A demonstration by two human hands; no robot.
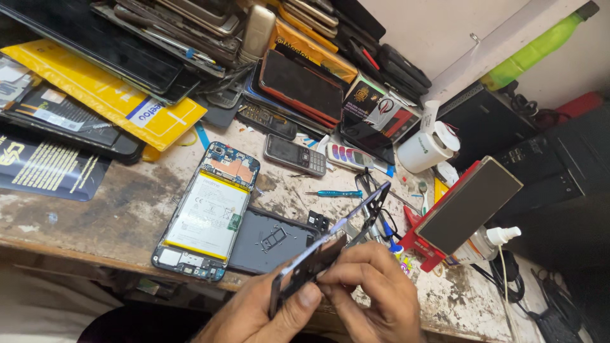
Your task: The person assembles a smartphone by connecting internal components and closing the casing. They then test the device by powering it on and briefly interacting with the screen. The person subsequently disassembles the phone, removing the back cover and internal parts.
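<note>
My left hand (264, 308) and my right hand (375, 286) both grip a thin dark phone frame (333, 244), held on edge and tilted above the workbench's front edge. The left thumb presses its lower end, and the right fingers pinch its middle. Left of the hands, an opened phone (206, 213) lies face down with its white battery and circuit board exposed. A dark grey back cover (270, 241) lies beside it, partly under the frame.
A worn workbench (95, 209) holds a teal screwdriver (333, 194), two keypad phones (295, 154), a white tape roll (427, 149), a white squeeze bottle (489, 241) and a red stand with a tilted panel (467, 206). Stacked phones, screens and yellow packets crowd the back.
</note>
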